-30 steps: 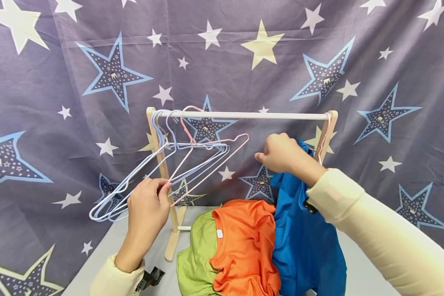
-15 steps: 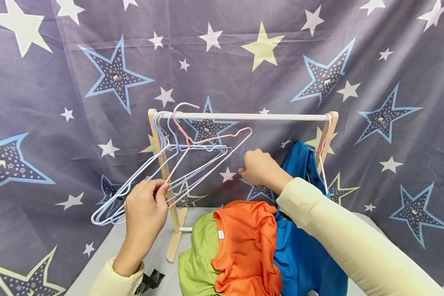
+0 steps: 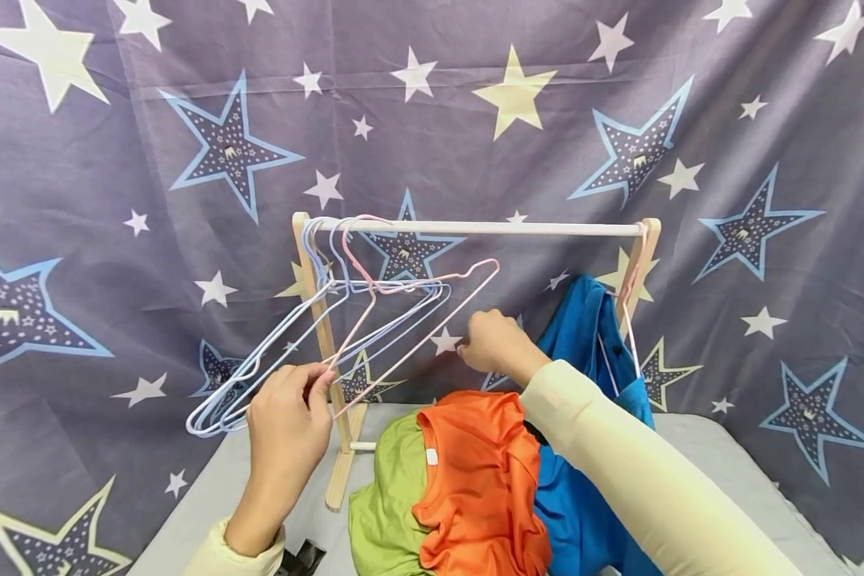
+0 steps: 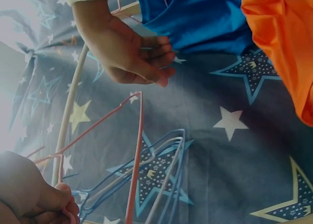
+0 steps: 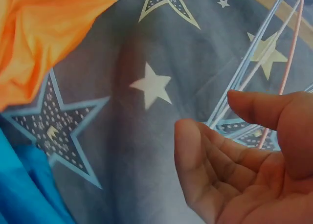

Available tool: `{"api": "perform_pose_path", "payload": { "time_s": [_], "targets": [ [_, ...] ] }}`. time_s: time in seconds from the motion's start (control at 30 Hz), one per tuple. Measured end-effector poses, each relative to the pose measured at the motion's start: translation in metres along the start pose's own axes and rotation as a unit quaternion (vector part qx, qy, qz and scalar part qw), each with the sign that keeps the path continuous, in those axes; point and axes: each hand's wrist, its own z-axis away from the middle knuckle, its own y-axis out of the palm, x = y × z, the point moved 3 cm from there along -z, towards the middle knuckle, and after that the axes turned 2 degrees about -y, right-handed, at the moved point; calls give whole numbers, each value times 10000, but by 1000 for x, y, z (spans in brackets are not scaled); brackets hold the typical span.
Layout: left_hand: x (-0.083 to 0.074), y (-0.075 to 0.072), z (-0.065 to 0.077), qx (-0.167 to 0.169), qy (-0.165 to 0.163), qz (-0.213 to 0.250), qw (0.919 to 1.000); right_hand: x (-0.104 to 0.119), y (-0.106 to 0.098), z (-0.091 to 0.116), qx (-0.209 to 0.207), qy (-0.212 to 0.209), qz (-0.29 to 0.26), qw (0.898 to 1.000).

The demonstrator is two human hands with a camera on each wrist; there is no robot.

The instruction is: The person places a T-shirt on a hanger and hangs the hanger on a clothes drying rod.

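A creased greyish-purple curtain [image 3: 432, 164] with white, yellow and blue-edged stars [image 3: 514, 94] hangs behind a pale grey surface [image 3: 720, 464].

We see the grip of the left hand [image 4: 36, 192] at lower left, pinching a pink hanger [image 4: 136, 158]. Above, the grip of the right hand [image 4: 129, 55] has loosely bent fingers, near a blue garment [image 4: 205, 21]. We find an orange garment [image 4: 286, 43] at the right edge, and several bluish hangers [image 4: 165, 179] before a starry curtain [image 4: 208, 170].

Pink hanger [image 3: 377, 286], pale blue hangers [image 3: 345, 280], lime garment [image 3: 392, 488], orange shirt [image 3: 482, 480], blue garment [image 3: 576, 512], star-patterned backdrop [image 3: 432, 160]
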Motion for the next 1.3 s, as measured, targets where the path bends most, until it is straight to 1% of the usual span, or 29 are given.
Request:
{"api": "perform_pose_path", "payload": {
  "time_s": [0.1, 0.27, 0.37, 0.53, 0.73, 0.83, 1.0, 1.17, 1.3],
  "targets": [
    [0, 5, 6, 29, 96, 46, 9999, -8, 13, -4, 61, 35, -49, 10000],
    [3, 14, 16, 130, 180, 87, 9997, -19, 40, -10, 119, 45, -108, 9999],
    [4, 18, 21, 217, 203, 110, 9995, -22, 58, -12, 105, 53, -14, 9999],
    [7, 21, 28, 360, 173, 64, 9992, -23, 86, -15, 141, 99, -41, 9998],
    [10, 24, 36, 443, 160, 26, 9989, -24, 113, -16, 284, 126, -128, 9994],
    [12, 24, 40, 512, 175, 26, 9985, -24, 128, -17, 325, 93, -76, 9994],
    [17, 24, 47, 558, 207, 21, 9982, -20, 148, -17, 188, -103, 107, 9997],
    [22, 25, 51, 592, 219, 20, 9980, -17, 159, -18, -199, -387, 333, 9985],
    [24, 26, 54, 615, 160, -1, 9980, -18, 170, -19, -205, -496, 349, 9979]
  ]
}}
